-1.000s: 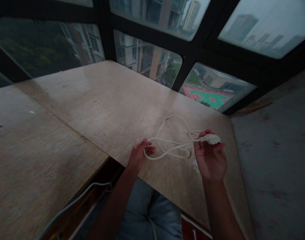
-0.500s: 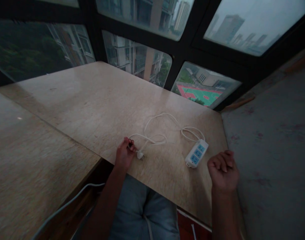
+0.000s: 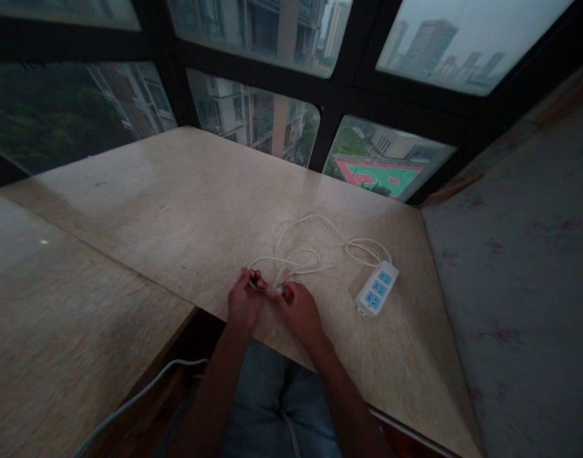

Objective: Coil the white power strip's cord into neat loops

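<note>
A white power strip [image 3: 377, 289] with blue sockets lies on the beige table [image 3: 186, 191], right of my hands. Its white cord [image 3: 301, 245] loops across the table toward me. My left hand [image 3: 244, 299] is closed on the cord near its plug end. Close beside it, my right hand [image 3: 296, 308] pinches the same cord where the plug is; the plug itself is mostly hidden by the fingers. Both hands sit near the table's front edge.
Dark-framed windows [image 3: 253, 114] run behind the table, looking down on buildings and a green court. A grey wall [image 3: 525, 267] stands to the right. A grey cable [image 3: 129, 401] hangs below the table at lower left. My legs in jeans [image 3: 272, 407] show underneath.
My right hand set the power strip down on the table, drew back, then came left to the cord's plug end beside my left hand. The cord now lies in loops.
</note>
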Action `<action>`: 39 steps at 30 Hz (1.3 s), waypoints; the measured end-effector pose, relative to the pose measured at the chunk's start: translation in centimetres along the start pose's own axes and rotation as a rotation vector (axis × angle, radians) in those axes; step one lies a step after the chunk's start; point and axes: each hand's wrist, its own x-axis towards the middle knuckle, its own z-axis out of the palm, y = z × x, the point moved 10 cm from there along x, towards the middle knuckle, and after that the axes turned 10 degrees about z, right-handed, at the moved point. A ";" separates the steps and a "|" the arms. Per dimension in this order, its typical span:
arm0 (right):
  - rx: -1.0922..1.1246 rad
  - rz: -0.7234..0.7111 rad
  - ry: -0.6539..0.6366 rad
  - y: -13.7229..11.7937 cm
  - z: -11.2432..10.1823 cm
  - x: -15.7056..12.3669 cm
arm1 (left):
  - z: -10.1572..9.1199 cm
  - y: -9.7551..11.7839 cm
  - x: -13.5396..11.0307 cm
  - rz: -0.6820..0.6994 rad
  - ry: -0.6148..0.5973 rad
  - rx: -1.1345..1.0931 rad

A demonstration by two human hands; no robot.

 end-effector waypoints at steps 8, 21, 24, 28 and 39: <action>-0.534 -0.052 0.226 -2.9 0.5 0.5 | 0.8 -1.0 -0.8 -0.168 -0.027 -0.114; -0.592 -0.262 -0.171 -0.6 -0.9 -3.5 | 0.5 -0.2 -1.0 -0.190 0.127 -0.478; -0.611 -0.234 -0.211 0.8 -1.7 -4.5 | 0.5 0.1 -0.8 -0.193 0.145 -0.501; -0.598 -0.200 -0.287 2.1 -3.4 -5.3 | 0.1 0.6 -0.4 -0.181 0.204 -0.518; -0.681 -0.227 -0.430 3.7 -8.5 -7.2 | 1.0 0.8 -0.3 -0.182 0.148 -0.380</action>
